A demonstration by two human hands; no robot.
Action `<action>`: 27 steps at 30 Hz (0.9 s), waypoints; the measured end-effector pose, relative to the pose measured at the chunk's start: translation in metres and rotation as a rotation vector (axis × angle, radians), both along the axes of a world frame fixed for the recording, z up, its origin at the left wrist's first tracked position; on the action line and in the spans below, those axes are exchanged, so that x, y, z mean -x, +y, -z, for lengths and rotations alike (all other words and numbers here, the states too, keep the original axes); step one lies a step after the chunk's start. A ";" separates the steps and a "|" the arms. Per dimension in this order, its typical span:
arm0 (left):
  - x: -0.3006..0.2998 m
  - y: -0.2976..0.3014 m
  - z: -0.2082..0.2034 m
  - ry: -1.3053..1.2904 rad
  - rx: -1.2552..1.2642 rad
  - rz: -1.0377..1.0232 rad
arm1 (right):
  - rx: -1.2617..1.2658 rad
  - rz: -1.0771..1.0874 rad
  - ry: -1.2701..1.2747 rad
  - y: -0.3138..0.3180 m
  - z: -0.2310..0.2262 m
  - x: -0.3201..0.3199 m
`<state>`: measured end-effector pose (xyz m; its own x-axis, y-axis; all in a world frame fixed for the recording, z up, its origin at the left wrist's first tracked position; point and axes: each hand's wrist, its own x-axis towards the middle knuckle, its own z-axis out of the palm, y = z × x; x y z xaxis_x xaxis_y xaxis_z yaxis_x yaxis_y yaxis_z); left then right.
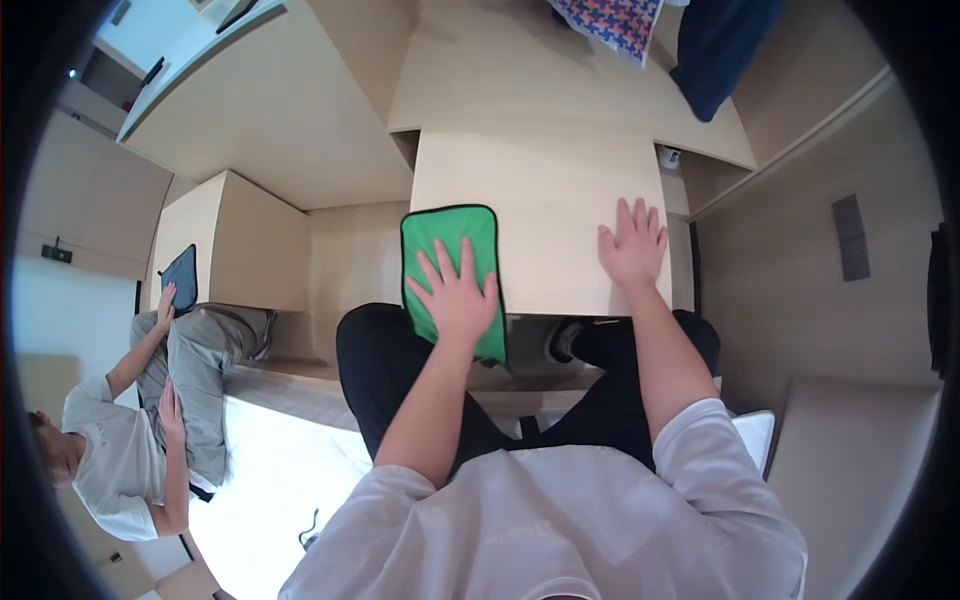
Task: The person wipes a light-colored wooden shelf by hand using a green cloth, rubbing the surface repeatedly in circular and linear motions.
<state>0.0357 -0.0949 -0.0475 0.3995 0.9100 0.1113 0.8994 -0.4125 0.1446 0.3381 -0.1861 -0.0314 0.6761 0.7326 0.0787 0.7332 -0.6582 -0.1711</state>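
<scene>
A bright green rectangular cleaning cloth with a thin black edging [452, 250] lay on a pale beige wooden counter [560, 200]. The person wore a white short-sleeved shirt [560, 520] and black trousers [390, 370]. At the far edge sat a folded fabric in a red, blue and white houndstooth pattern [610, 22], beside a plain navy blue garment [720, 50]. A co-worker wore a white shirt [115, 460], khaki grey trousers [205, 370] and touched a dark blue-grey cloth [181, 277].
</scene>
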 end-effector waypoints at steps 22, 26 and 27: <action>-0.153 0.298 -0.009 0.131 0.103 -0.136 | -0.106 -0.034 -0.044 -0.003 0.000 0.005; -0.162 0.341 -0.006 0.172 0.096 -0.093 | -0.120 -0.048 -0.017 -0.003 -0.002 0.008; -0.161 0.344 -0.007 0.184 0.093 -0.088 | -0.124 -0.049 -0.011 -0.003 -0.002 0.008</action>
<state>0.1967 0.2492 -0.0406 0.3241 0.9451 -0.0425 0.9460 -0.3240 0.0083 0.3297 -0.1887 -0.0294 0.6382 0.7492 0.1776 0.7663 -0.5957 -0.2407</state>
